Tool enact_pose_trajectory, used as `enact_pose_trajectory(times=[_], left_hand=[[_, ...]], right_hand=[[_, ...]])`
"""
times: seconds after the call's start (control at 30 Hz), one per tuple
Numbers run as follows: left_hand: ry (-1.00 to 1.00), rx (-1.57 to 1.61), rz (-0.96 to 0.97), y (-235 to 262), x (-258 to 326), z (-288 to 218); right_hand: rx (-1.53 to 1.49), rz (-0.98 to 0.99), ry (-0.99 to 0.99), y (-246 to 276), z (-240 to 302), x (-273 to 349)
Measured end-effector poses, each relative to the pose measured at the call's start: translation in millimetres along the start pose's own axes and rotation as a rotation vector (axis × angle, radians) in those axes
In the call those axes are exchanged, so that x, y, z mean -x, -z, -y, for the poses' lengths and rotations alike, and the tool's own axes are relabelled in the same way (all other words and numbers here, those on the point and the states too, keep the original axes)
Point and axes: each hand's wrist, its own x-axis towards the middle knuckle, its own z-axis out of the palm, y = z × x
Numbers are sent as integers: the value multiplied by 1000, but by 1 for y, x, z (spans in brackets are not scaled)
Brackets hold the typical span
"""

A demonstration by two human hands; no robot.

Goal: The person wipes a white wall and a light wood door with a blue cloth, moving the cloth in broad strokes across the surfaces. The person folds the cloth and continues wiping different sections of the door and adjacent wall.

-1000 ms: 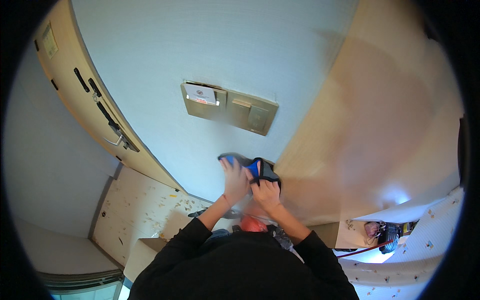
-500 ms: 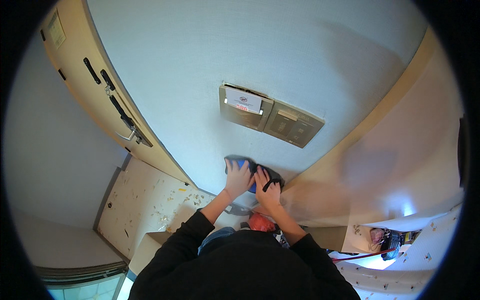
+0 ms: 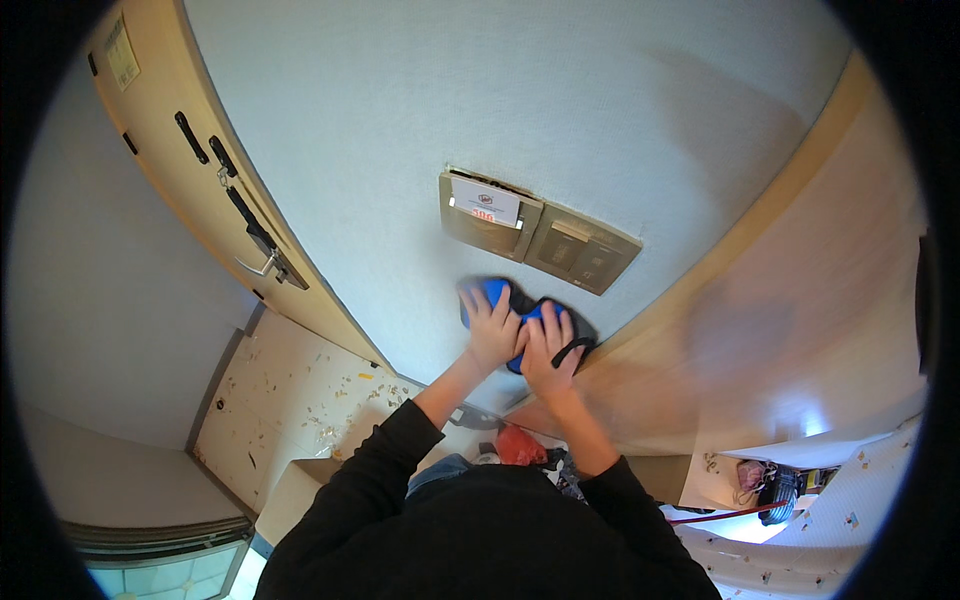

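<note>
A blue-and-black two-lobed padded thing (image 3: 488, 292) is held up against or close in front of the pale wall, below the switch panels. Its exact kind does not show. My left hand (image 3: 493, 333) has its fingers over the left lobe, thumb side towards the middle. Over the right lobe lies my right hand (image 3: 548, 350), and a thin black loop crosses its back near the fingers. The two hands almost meet at the thing's narrow middle. What lies under my palms is hidden, and some fingertips are blurred.
Above my hands, a bronze card-slot panel (image 3: 490, 238) and switch panel (image 3: 582, 250) are fixed to the wall. A wooden door (image 3: 165, 90) with a metal handle stands left. A wooden panel (image 3: 740, 310) rises at right. Below lie a red bag (image 3: 521, 446) and a cardboard box (image 3: 290, 498).
Both hands and the blue-and-black padded thing have moved up the wall and slightly right, closer to the panels. More of its blue surface shows now.
</note>
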Motion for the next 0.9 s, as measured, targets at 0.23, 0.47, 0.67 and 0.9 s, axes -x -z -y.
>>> enact_pose_trajectory(times=[0.23, 0.47, 0.67, 0.9], left_hand=[[74, 22, 453, 20, 65, -8], [273, 64, -7, 26, -50, 2], [290, -105, 28, 18, -2, 5], [341, 86, 435, 58, 70, -4]], right_hand=[[141, 452, -12, 3, 10, 63], [107, -46, 7, 22, 14, -44], [70, 267, 59, -12, 21, -7], [-77, 361, 112, -17, 18, 58]])
